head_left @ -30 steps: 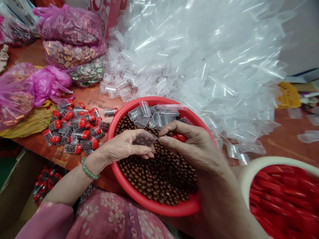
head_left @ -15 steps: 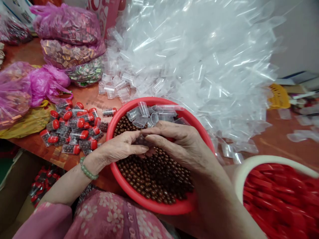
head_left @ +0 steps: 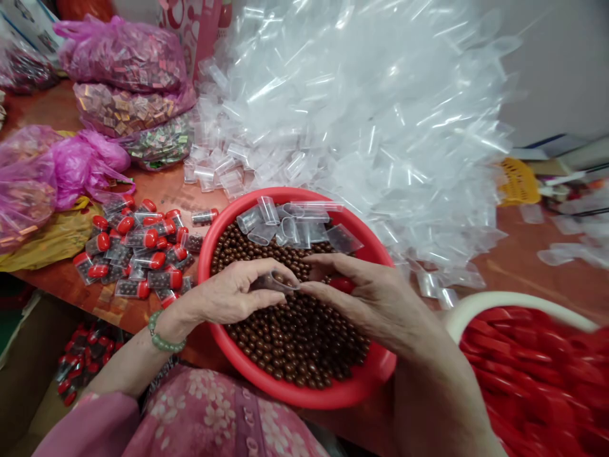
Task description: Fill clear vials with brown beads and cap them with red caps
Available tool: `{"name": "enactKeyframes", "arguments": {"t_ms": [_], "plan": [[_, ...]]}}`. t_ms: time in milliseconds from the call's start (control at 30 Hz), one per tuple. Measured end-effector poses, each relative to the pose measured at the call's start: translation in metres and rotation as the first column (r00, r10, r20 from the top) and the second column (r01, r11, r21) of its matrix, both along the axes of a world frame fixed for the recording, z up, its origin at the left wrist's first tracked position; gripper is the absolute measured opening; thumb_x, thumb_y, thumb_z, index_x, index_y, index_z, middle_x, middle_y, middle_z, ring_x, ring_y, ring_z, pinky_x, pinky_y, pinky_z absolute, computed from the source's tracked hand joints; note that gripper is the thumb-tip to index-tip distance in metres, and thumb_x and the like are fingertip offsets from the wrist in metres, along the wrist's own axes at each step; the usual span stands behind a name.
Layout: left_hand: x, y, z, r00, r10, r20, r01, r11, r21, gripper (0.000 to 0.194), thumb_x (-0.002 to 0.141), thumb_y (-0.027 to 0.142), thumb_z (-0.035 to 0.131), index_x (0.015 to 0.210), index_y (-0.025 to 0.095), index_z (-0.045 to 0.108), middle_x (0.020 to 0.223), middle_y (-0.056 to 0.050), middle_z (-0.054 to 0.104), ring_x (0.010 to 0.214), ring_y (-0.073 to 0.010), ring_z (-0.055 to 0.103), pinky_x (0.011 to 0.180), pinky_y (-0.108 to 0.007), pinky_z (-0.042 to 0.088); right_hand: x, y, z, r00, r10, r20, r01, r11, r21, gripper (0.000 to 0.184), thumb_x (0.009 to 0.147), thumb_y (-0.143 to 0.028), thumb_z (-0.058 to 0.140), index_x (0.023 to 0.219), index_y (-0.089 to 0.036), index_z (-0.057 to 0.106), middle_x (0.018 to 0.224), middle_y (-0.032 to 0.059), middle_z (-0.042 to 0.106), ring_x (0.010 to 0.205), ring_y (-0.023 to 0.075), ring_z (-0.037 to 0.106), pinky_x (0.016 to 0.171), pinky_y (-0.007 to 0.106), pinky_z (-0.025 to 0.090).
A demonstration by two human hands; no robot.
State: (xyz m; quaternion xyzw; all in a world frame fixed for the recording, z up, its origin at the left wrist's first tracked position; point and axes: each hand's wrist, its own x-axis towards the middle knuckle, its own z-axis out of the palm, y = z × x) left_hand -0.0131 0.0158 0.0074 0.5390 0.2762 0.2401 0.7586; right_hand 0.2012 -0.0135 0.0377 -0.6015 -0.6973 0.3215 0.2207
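Over a red basin full of small brown balls, my left hand pinches a small clear plastic tube. My right hand meets it from the right, fingertips at the tube's mouth, with a red cap showing under its fingers. Several empty clear tubes lie at the basin's far side. A green bead bracelet is on my left wrist.
Filled tubes with red caps are piled left of the basin on the brown table. A big heap of clear tubes rises behind. Pink bags sit at the far left. A white-rimmed tub of red caps stands at the right.
My hands have drawn slightly lower over the balls and the right fingers have pulled back from over the tube to its mouth. The view has shifted a little to the right.
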Motion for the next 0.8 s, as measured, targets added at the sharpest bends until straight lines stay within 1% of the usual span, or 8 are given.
{"name": "enactKeyframes", "arguments": {"t_ms": [67, 133, 200, 267, 400, 533, 667, 800], "plan": [[0.001, 0.000, 0.001, 0.998, 0.056, -0.017, -0.056, 0.998, 0.028, 0.018, 0.083, 0.016, 0.061, 0.101, 0.016, 0.065, 0.094, -0.004, 0.066, 0.091, -0.0134, 0.061, 0.085, -0.026, 0.045, 0.003, -0.001, -0.002, 0.991, -0.043, -0.125, 0.045, 0.999, 0.012, 0.031, 0.081, -0.045, 0.068, 0.100, -0.021, 0.064, 0.084, 0.0036, 0.068, 0.077, 0.0183, 0.064, 0.070, 0.030, 0.052], [0.003, 0.001, 0.000, 0.993, 0.119, 0.024, -0.118, 0.992, -0.041, 0.021, 0.081, 0.020, 0.064, 0.102, 0.016, 0.066, 0.096, -0.004, 0.067, 0.093, -0.0144, 0.061, 0.087, -0.028, 0.045, 0.004, -0.002, -0.004, 0.969, -0.067, -0.240, 0.069, 0.998, 0.002, 0.030, 0.081, -0.044, 0.069, 0.098, -0.021, 0.060, 0.090, 0.0037, 0.066, 0.084, 0.0175, 0.064, 0.074, 0.028, 0.052], [0.003, 0.003, -0.002, 0.993, 0.104, 0.053, -0.098, 0.990, -0.104, 0.024, 0.079, 0.023, 0.068, 0.102, 0.016, 0.067, 0.095, -0.005, 0.067, 0.092, -0.0151, 0.062, 0.087, -0.029, 0.046, 0.005, -0.002, -0.005, 0.956, -0.079, -0.282, 0.069, 0.997, -0.046, 0.029, 0.082, -0.044, 0.067, 0.098, -0.021, 0.059, 0.094, 0.0044, 0.066, 0.088, 0.0172, 0.064, 0.076, 0.028, 0.053], [0.003, 0.004, -0.004, 0.998, 0.056, 0.031, -0.053, 0.994, -0.100, 0.025, 0.077, 0.023, 0.070, 0.101, 0.015, 0.068, 0.091, -0.004, 0.067, 0.088, -0.0139, 0.061, 0.084, -0.028, 0.046, 0.004, -0.003, -0.006, 0.952, -0.100, -0.290, 0.072, 0.992, -0.106, 0.029, 0.085, -0.044, 0.065, 0.100, -0.020, 0.060, 0.094, 0.0046, 0.067, 0.085, 0.0162, 0.064, 0.075, 0.028, 0.053], [0.004, 0.002, -0.005, 0.995, 0.097, 0.014, -0.094, 0.987, -0.133, 0.027, 0.077, 0.026, 0.070, 0.101, 0.015, 0.067, 0.090, -0.003, 0.066, 0.083, -0.0123, 0.060, 0.078, -0.027, 0.047, 0.001, -0.002, -0.006, 0.878, -0.190, -0.440, 0.112, 0.974, -0.197, 0.036, 0.082, -0.045, 0.069, 0.108, -0.021, 0.058, 0.095, 0.0040, 0.070, 0.077, 0.0153, 0.068, 0.072, 0.028, 0.056], [0.007, 0.000, -0.003, 0.992, 0.125, 0.002, -0.123, 0.980, -0.156, 0.028, 0.073, 0.030, 0.074, 0.093, 0.014, 0.065, 0.086, -0.003, 0.066, 0.078, -0.0116, 0.060, 0.071, -0.025, 0.047, -0.009, 0.000, -0.008, 0.826, -0.222, -0.518, 0.155, 0.973, -0.170, 0.036, 0.080, -0.043, 0.071, 0.106, -0.023, 0.057, 0.100, 0.0052, 0.074, 0.088, 0.0184, 0.072, 0.082, 0.032, 0.057], [0.009, 0.000, -0.003, 0.989, 0.146, 0.023, -0.142, 0.980, -0.139, 0.034, 0.075, 0.041, 0.073, 0.092, 0.012, 0.065, 0.080, -0.003, 0.066, 0.074, -0.0113, 0.060, 0.067, -0.023, 0.045, -0.021, -0.003, -0.011, 0.886, -0.070, -0.459, 0.055, 0.997, -0.045, 0.038, 0.085, -0.039, 0.067, 0.117, -0.024, 0.054, 0.110, 0.0066, 0.074, 0.096, 0.0204, 0.072, 0.088, 0.036, 0.056], [0.009, -0.001, -0.005, 0.986, 0.166, 0.014, -0.164, 0.982, -0.097, 0.035, 0.077, 0.046, 0.069, 0.087, 0.012, 0.068, 0.074, -0.001, 0.063, 0.065, -0.0083, 0.053, 0.064, -0.023, 0.041, -0.027, -0.007, -0.014, 0.982, 0.084, -0.166, -0.068, 0.993, 0.098, 0.041, 0.089, -0.031, 0.060, 0.128, -0.022, 0.049, 0.113, 0.0086, 0.073, 0.099, 0.0223, 0.072, 0.085, 0.035, 0.057]]}}
